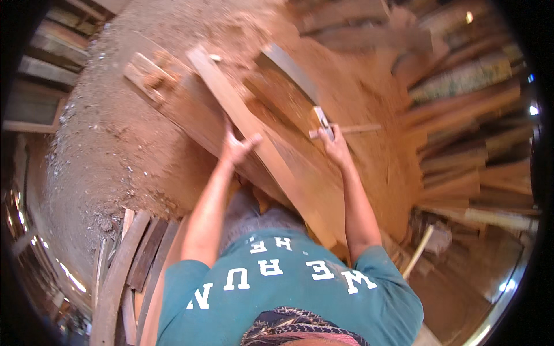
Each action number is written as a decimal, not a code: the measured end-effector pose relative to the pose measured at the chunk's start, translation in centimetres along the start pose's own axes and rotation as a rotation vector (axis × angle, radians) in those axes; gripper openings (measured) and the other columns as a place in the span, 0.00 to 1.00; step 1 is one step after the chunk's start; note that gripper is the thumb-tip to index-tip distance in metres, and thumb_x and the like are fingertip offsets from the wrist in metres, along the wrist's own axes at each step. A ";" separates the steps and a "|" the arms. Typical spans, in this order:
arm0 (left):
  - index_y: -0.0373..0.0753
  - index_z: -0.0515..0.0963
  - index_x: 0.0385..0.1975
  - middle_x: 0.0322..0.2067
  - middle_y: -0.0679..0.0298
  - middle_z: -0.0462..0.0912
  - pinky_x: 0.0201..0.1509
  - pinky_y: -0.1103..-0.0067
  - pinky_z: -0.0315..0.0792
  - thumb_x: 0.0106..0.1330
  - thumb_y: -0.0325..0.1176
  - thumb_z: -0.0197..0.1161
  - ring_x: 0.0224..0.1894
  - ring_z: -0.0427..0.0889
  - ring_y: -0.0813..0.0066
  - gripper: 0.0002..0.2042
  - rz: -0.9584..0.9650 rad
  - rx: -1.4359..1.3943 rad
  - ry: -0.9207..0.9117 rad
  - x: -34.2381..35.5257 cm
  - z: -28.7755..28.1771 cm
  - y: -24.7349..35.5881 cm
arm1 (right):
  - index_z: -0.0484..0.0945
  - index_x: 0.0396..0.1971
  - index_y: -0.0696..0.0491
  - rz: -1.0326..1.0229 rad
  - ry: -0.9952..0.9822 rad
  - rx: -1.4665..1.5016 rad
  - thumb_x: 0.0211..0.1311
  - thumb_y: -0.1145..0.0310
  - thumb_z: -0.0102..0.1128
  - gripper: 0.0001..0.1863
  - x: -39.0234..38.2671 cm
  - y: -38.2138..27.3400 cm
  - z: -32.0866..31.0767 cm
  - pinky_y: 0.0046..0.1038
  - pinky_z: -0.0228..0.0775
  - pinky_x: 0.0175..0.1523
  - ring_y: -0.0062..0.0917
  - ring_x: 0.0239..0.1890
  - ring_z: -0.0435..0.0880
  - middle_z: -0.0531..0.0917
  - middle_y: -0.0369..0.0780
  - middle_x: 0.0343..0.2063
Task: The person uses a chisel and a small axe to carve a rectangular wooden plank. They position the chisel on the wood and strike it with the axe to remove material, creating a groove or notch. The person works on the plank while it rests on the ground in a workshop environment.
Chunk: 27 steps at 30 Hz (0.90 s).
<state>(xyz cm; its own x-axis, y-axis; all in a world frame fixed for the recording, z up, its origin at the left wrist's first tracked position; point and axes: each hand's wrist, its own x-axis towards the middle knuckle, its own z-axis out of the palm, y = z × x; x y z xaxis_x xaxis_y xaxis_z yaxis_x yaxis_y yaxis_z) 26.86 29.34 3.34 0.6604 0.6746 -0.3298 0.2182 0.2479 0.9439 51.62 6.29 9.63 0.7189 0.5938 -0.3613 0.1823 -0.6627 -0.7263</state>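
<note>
Lying left: broad board [195,111], partly beneath left grip [235,151]
Left grip: clasping narrow plank [272,158], thumb spread, fingers partly hidden
Narrow plank: crossing left grip
Long blade [293,75]: beyond right grip [333,141], angled up-left
Right grip: closed around blade's handle [321,117]

A reddish-brown, dusty earthen floor [115,138], flecked with pale chips, stretches from eleven round to eight o'clock. Rough, blurred brown timber boards [470,179] are piled at two to three o'clock; weathered grey-brown planks [52,37] lie stacked at ten. Long, narrow wooden lengths [118,282] bunch together at seven. Bright white daylight patches [508,285] glint at four.
</note>
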 end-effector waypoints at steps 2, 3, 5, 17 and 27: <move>0.36 0.35 0.79 0.71 0.48 0.62 0.73 0.67 0.66 0.53 0.41 0.83 0.71 0.66 0.59 0.64 -0.103 -0.091 -0.044 -0.7 -0.1 1.7 | 0.76 0.50 0.56 0.064 0.038 -0.041 0.69 0.50 0.66 0.25 -3.5 2.8 -3.3 0.33 0.73 0.48 0.27 0.40 0.80 0.82 0.42 0.35; 0.35 0.38 0.79 0.71 0.48 0.63 0.71 0.68 0.69 0.55 0.40 0.82 0.70 0.67 0.59 0.61 0.035 0.044 0.012 -0.7 -0.1 1.2 | 0.75 0.52 0.56 0.093 0.039 -0.026 0.69 0.50 0.66 0.25 -5.5 3.0 -5.2 0.33 0.73 0.48 0.27 0.41 0.80 0.83 0.43 0.37; 0.32 0.40 0.78 0.73 0.46 0.60 0.75 0.67 0.62 0.56 0.45 0.81 0.71 0.65 0.57 0.61 0.053 0.046 0.054 -0.2 -0.5 -1.2 | 0.75 0.54 0.55 0.121 0.036 -0.002 0.68 0.50 0.66 0.27 -9.4 4.9 -8.4 0.34 0.74 0.50 0.29 0.43 0.81 0.84 0.45 0.40; 0.24 0.37 0.76 0.77 0.36 0.42 0.83 0.64 0.41 0.52 0.48 0.80 0.80 0.43 0.49 0.64 0.076 0.429 0.533 -14.3 17.5 -3.1 | 0.68 0.65 0.51 0.074 -0.318 -0.123 0.66 0.50 0.67 0.34 -33.2 17.0 -11.4 0.46 0.73 0.60 0.52 0.55 0.82 0.83 0.57 0.51; 0.25 0.41 0.76 0.75 0.36 0.51 0.81 0.65 0.49 0.48 0.38 0.77 0.78 0.53 0.46 0.60 0.094 0.556 0.679 -15.1 19.5 -2.9 | 0.69 0.58 0.53 -0.047 -0.312 -0.078 0.57 0.48 0.75 0.37 -35.4 17.0 -7.8 0.51 0.74 0.52 0.59 0.49 0.82 0.83 0.61 0.43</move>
<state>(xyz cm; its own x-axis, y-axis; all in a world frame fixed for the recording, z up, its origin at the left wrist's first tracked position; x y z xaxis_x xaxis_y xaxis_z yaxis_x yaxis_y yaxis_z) 30.32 4.88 5.92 0.1626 0.9864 -0.0222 0.6193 -0.0845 0.7806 34.47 -29.57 14.67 0.4707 0.7278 -0.4988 0.2700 -0.6570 -0.7038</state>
